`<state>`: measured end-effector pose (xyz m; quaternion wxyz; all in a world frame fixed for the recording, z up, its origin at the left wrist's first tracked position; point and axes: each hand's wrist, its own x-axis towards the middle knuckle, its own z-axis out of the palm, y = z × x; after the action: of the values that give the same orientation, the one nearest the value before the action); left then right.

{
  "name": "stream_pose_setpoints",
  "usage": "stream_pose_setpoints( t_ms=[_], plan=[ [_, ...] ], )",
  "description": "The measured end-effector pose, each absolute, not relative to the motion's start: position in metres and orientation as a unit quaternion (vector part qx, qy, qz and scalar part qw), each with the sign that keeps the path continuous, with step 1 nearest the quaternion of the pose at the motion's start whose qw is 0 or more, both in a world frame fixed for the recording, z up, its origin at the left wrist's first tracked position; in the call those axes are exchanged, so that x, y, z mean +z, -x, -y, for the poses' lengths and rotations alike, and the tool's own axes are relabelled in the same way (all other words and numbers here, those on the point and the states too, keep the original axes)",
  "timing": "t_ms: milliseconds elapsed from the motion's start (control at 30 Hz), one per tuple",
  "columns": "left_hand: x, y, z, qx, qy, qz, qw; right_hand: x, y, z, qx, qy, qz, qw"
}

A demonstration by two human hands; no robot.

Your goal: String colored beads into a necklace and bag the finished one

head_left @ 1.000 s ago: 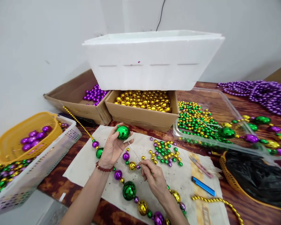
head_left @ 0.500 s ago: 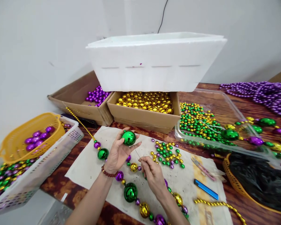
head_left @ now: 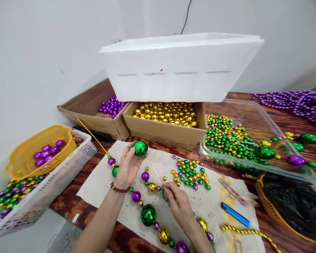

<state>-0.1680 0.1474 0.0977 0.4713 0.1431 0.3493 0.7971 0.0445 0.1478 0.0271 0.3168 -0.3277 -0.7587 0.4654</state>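
Note:
My left hand (head_left: 129, 168), a beaded bracelet at its wrist, is closed on a large shiny green ball (head_left: 141, 149) above the cloth. A thin pale string (head_left: 155, 169) runs from near that ball down to my right hand (head_left: 176, 200). The right fingers are pinched on the string, beside a green bead (head_left: 163, 194) partly hidden by them. Under and around both hands lies a strand of purple, gold and green balls, with a big green ball (head_left: 149, 214) on it. Loose small beads (head_left: 191, 168) lie to the right of the hands on the white cloth (head_left: 100, 189).
Behind stand a white foam box (head_left: 171, 77) and a cardboard box of gold balls (head_left: 163, 128). Baskets (head_left: 65, 154) are at the left. A clear tray (head_left: 268, 119), a blue cutter (head_left: 235, 214) and a basket with black plastic (head_left: 287, 200) are at the right.
My hands have moved apart, and a longer stretch of string shows between them. The green ball has shifted left and slightly up with my left hand. The whole view has shifted slightly.

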Motion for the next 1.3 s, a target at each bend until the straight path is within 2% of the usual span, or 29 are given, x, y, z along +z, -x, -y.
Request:
stream_pose_setpoints(
  t_ms=[967, 1300],
  plan=[
    [0.097, 0.166, -0.146, 0.779, -0.163, -0.323, 0.511, 0.025, -0.048, -0.149, 0.53, 0.315, 0.726, 0.306],
    [0.092, 0.151, -0.135, 0.758, -0.195, -0.353, 0.513, 0.043, -0.033, -0.161, 0.579, 0.303, 0.686, 0.321]
  ],
)
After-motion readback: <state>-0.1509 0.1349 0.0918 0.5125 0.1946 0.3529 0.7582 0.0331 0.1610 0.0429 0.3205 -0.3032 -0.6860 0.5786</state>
